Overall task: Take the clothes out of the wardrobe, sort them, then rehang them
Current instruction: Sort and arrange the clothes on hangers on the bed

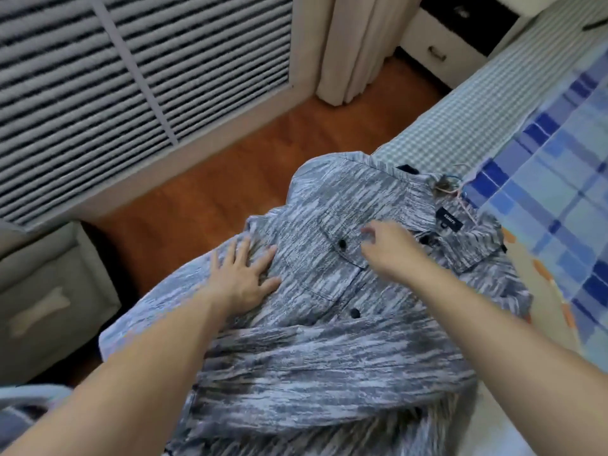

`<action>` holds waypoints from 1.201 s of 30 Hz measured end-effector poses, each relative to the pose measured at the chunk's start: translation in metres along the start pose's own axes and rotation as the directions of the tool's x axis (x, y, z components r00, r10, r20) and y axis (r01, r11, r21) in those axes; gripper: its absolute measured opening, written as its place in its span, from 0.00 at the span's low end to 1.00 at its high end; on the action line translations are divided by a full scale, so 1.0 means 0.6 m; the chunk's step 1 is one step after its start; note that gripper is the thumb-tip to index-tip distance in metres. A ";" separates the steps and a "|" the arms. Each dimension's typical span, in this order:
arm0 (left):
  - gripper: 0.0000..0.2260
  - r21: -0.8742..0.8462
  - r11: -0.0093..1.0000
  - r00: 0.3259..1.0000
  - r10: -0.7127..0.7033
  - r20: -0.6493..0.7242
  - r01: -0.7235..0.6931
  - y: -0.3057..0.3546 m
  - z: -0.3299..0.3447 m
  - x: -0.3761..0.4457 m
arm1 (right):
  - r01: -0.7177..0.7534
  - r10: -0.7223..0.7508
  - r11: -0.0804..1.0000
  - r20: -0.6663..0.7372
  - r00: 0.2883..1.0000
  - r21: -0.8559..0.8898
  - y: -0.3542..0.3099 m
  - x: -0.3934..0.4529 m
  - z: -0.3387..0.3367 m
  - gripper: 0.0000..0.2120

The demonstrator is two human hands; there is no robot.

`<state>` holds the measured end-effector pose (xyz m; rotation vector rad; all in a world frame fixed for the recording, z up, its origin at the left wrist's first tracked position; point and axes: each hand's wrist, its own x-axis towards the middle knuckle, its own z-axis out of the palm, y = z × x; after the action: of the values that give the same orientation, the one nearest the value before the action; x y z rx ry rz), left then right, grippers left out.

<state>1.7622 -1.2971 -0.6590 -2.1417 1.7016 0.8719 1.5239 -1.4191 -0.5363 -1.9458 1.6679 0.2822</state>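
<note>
A grey-and-white streaked button shirt (329, 340) with black buttons lies spread over the corner of the bed, its collar and black label toward the upper right. My left hand (245, 274) presses flat on the shirt's left side, fingers spread. Over the chest pocket, my right hand (385, 246) hovers with loosely curled fingers; it is blurred, and whether it pinches the cloth cannot be told. A thin wire hanger (459, 189) pokes out by the collar.
The bed carries a green-checked sheet (460, 126) and a blue plaid blanket (559, 179). Louvered wardrobe doors (131, 70) stand at the upper left above a wooden floor (214, 185). A fabric storage box (42, 297) sits at the left, a curtain (355, 44) and a nightstand (444, 44) beyond.
</note>
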 end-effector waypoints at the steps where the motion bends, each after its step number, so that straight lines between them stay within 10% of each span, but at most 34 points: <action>1: 0.32 -0.008 1.000 1.000 0.012 0.012 -0.012 -0.007 0.027 0.013 | 0.033 -0.033 0.999 -0.009 0.999 -0.037 -0.020 0.044 0.003 0.20; 7: 0.32 -0.088 0.995 0.998 0.056 0.000 -0.055 -0.024 0.076 0.050 | 0.272 -0.325 0.911 -0.134 0.936 -0.310 -0.160 0.344 0.032 0.28; 11: 0.31 -0.125 0.991 0.999 0.051 -0.012 -0.052 -0.036 0.093 0.056 | 0.147 -0.140 0.850 0.053 0.989 -0.506 -0.188 0.444 0.062 0.28; 15: 0.31 -0.185 0.980 0.997 0.071 -0.021 -0.073 -0.036 0.087 0.063 | 0.362 -0.348 0.869 0.105 0.932 -0.338 -0.206 0.429 0.033 0.10; 18: 0.26 -0.458 0.887 0.998 0.068 0.003 -0.059 -0.048 0.055 0.054 | 0.634 -0.629 0.772 -0.196 0.752 -0.048 -0.190 0.321 -0.013 0.08; 20: 0.12 -0.960 0.256 0.987 -0.144 0.073 0.109 -0.071 -0.003 0.032 | 0.752 -0.728 0.658 -0.226 0.647 0.037 -0.136 0.199 -0.031 0.05; 22: 0.06 -0.907 -0.409 0.911 -0.325 0.253 0.106 -0.127 -0.049 0.001 | 0.809 -0.819 0.572 -0.043 0.572 -0.132 -0.044 0.086 -0.023 0.06; 24: 0.07 -0.783 -0.622 0.851 -0.404 0.335 0.013 -0.180 -0.071 -0.026 | 0.796 -0.812 0.462 0.176 0.557 -0.390 0.073 0.019 0.011 0.13; 27: 0.10 -0.850 -0.518 0.849 -0.406 0.339 0.091 -0.188 -0.091 -0.032 | 0.669 -0.488 0.555 0.457 0.744 -0.495 0.188 -0.010 0.058 0.18; 30: 0.22 -0.934 -0.328 0.907 -0.334 0.257 0.144 -0.122 -0.133 0.004 | 0.411 -0.246 0.833 0.418 0.875 -0.370 0.205 -0.003 0.088 0.17; 33: 0.37 -0.959 -0.225 0.981 -0.047 0.188 0.173 -0.056 -0.187 0.045 | 0.227 -0.151 0.956 0.354 0.923 -0.186 0.196 -0.004 0.090 0.12; 36: 0.26 -0.978 -0.034 0.977 -0.051 0.205 0.204 0.008 -0.229 0.062 | 0.191 -0.138 0.975 0.360 0.923 -0.116 0.190 -0.019 0.093 0.14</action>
<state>1.8017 -1.4038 -0.5733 -2.7241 0.4942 2.7597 1.4228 -1.3880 -0.6079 -1.9895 1.2753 0.6632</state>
